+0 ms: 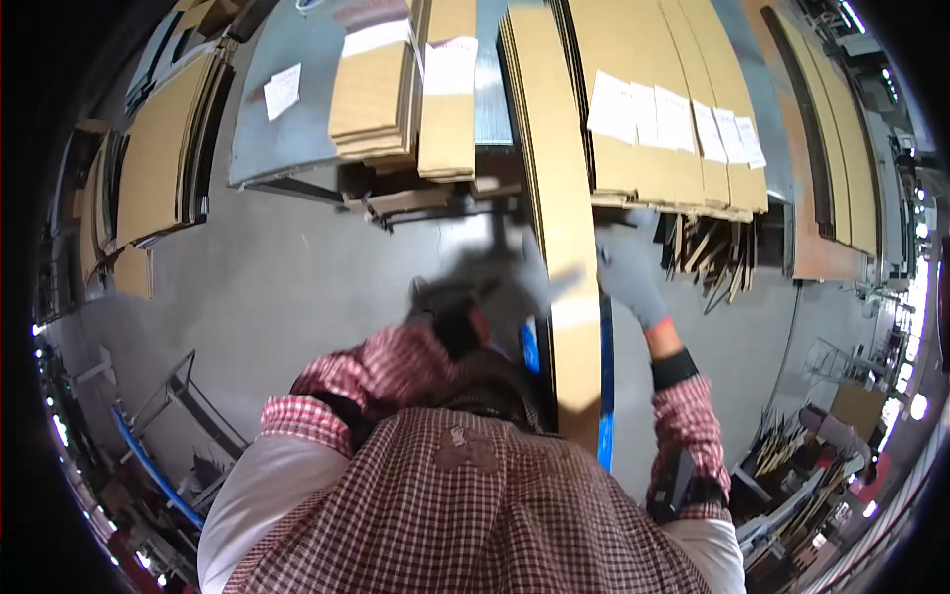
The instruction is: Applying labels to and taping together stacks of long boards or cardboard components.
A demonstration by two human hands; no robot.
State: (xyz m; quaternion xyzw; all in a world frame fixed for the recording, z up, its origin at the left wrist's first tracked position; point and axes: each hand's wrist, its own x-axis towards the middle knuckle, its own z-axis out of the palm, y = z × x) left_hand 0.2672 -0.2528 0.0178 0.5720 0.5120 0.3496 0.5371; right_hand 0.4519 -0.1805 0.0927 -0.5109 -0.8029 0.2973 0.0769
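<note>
A long, narrow stack of brown cardboard strips [566, 198] runs from the table's front edge toward my body. My right hand [630, 282], in a grey glove, closes on the right edge of this stack, with its fingertips partly hidden. On the opposite edge, my left hand [536, 279] is also gloved in grey and smeared by motion. One of its fingers reaches over the top of the strips, but its grip cannot be made out. A pale patch, perhaps a label or glare, lies on the stack just below that finger. Blue surfaces show beneath both sides of the stack.
Flat cardboard stacks [658, 99] with white paper sheets lie on the right of the table. Smaller stacks [371, 99] lie left of the middle on the grey-blue tabletop [287, 129]. Dark scrap strips [708, 252] hang below the right side. A metal frame [193, 401] stands at lower left.
</note>
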